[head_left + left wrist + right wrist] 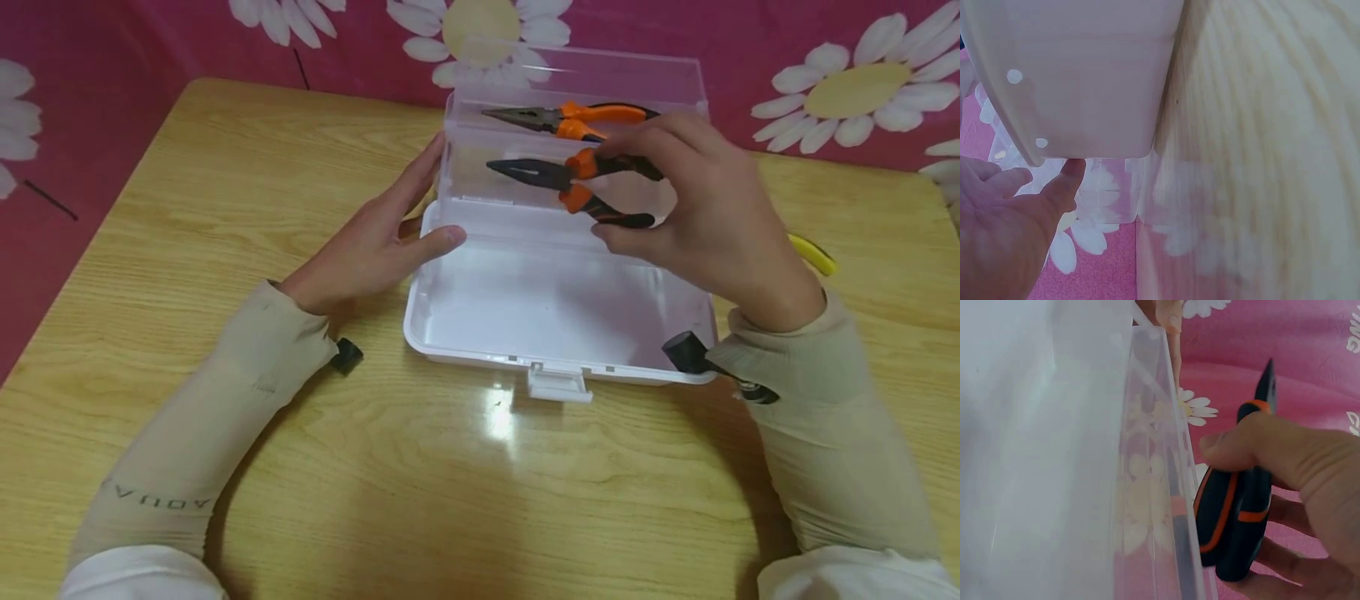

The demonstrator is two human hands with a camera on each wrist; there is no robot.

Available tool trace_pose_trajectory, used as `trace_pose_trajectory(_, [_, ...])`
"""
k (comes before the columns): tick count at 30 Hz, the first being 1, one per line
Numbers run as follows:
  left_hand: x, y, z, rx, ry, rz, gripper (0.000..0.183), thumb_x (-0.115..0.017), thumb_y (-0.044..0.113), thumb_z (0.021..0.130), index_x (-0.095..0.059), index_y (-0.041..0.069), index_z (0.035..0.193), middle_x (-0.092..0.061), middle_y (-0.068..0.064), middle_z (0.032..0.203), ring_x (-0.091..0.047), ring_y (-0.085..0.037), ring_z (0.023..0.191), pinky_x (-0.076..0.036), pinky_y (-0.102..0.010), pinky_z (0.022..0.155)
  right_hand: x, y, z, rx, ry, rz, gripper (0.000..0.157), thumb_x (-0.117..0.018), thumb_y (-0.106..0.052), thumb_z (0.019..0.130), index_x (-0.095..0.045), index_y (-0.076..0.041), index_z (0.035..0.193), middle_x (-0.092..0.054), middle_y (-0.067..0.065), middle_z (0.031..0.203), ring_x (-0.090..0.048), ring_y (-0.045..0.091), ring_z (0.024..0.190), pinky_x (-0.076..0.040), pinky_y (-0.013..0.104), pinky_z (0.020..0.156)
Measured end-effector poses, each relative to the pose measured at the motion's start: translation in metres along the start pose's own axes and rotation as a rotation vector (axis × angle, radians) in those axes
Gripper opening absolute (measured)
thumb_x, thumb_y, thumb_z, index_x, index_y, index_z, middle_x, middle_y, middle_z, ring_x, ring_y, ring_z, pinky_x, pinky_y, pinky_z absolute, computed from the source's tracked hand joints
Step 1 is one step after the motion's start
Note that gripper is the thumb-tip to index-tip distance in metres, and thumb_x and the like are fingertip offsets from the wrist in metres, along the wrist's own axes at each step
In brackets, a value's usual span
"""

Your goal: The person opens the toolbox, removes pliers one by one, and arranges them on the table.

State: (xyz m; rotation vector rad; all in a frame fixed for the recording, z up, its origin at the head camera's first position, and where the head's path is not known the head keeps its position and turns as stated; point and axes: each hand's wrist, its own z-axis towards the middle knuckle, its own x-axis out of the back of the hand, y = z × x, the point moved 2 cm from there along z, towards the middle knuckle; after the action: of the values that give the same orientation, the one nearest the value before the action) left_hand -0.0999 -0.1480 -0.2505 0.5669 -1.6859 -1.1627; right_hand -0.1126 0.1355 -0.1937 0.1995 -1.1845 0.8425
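A pair of pliers (536, 173) with black-and-orange handles is held up in my right hand (712, 208), its fingers and thumb spread across the two handles. Beneath it, in the head view, is the clear open lid (480, 183) of a white plastic box (562, 292). My left hand (367, 246) rests at the box's back left corner, its thumb over the rim and its fingers partly hidden by the lid edge. A fingertip touches the box's back edge in the left wrist view. Farther back, a second pair of long-nose pliers (525, 118) shows at the lid.
The white box stands on a wooden table (360, 467), its front latch (558, 383) hanging open. A yellow handle (813, 254) pokes out behind my right wrist. A pink wall with white flowers (855, 92) borders the table's back edge.
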Motion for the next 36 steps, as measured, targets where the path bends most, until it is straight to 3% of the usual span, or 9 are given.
trace_pose_trajectory(3, [0.000,0.000,0.000,0.002,-0.002,-0.004,0.087,-0.061,0.035,0.095,0.003,0.046,0.153,-0.004,0.024,0.163,-0.013,-0.012,0.154,-0.028,-0.041,0.124,0.001,0.001,-0.001,-0.026,0.012,0.069,0.063,-0.089,-0.009,0.066,-0.064,-0.010,0.124,-0.066,0.010,0.117,-0.061,0.022,0.103,-0.047,0.015,0.095])
trace_pose_trajectory(6, [0.000,0.000,0.000,0.002,-0.005,-0.010,0.088,-0.062,0.034,0.095,0.003,0.045,0.154,-0.003,0.023,0.163,-0.013,-0.012,0.154,-0.028,-0.041,0.124,0.003,0.003,-0.002,-0.055,0.012,0.130,0.063,-0.089,-0.009,0.065,-0.065,-0.013,0.123,-0.067,0.007,0.116,-0.060,0.013,0.099,-0.041,0.001,0.098])
trace_pose_trajectory(9, [-0.001,0.001,0.002,-0.009,-0.011,-0.013,0.088,-0.062,0.032,0.095,0.003,0.042,0.154,-0.003,0.022,0.163,-0.013,-0.011,0.154,-0.029,-0.039,0.124,0.005,0.005,-0.004,-0.099,0.013,0.175,0.064,-0.090,-0.008,0.064,-0.066,-0.015,0.122,-0.068,0.004,0.116,-0.058,-0.001,0.100,-0.047,0.007,0.096])
trace_pose_trajectory(12, [-0.001,0.001,0.002,-0.011,-0.015,-0.016,0.088,-0.062,0.032,0.095,0.003,0.043,0.154,-0.003,0.022,0.163,-0.013,-0.011,0.154,-0.029,-0.037,0.123,0.008,0.007,-0.005,-0.141,0.014,0.231,0.064,-0.090,-0.004,0.063,-0.067,-0.015,0.122,-0.067,0.000,0.116,-0.058,-0.006,0.098,-0.049,0.008,0.094])
trace_pose_trajectory(18, [0.001,0.001,0.000,-0.008,-0.012,-0.020,0.087,-0.061,0.034,0.095,0.003,0.045,0.153,-0.003,0.025,0.162,-0.012,-0.010,0.154,-0.028,-0.039,0.124,0.010,0.007,-0.004,-0.225,0.018,0.431,0.062,-0.086,0.007,0.063,-0.066,-0.008,0.119,-0.064,-0.008,0.114,-0.065,0.007,0.100,-0.053,0.011,0.092])
trace_pose_trajectory(27, [0.001,0.001,-0.002,-0.020,-0.007,-0.010,0.087,-0.061,0.033,0.095,0.002,0.044,0.154,-0.003,0.023,0.163,-0.013,-0.015,0.155,-0.029,-0.041,0.124,0.017,0.007,-0.007,-0.289,0.072,0.975,0.060,-0.076,0.019,0.068,-0.062,0.003,0.124,-0.064,0.015,0.120,-0.069,0.022,0.102,-0.057,0.019,0.089])
trace_pose_trajectory(36, [0.001,0.003,-0.002,-0.009,-0.015,-0.020,0.087,-0.061,0.033,0.096,0.003,0.045,0.153,-0.003,0.023,0.163,-0.013,-0.014,0.155,-0.027,-0.042,0.124,0.024,0.007,-0.017,-0.256,0.095,1.287,0.056,-0.058,0.029,0.077,-0.050,0.014,0.130,-0.062,0.025,0.123,-0.066,0.035,0.107,-0.063,0.035,0.078])
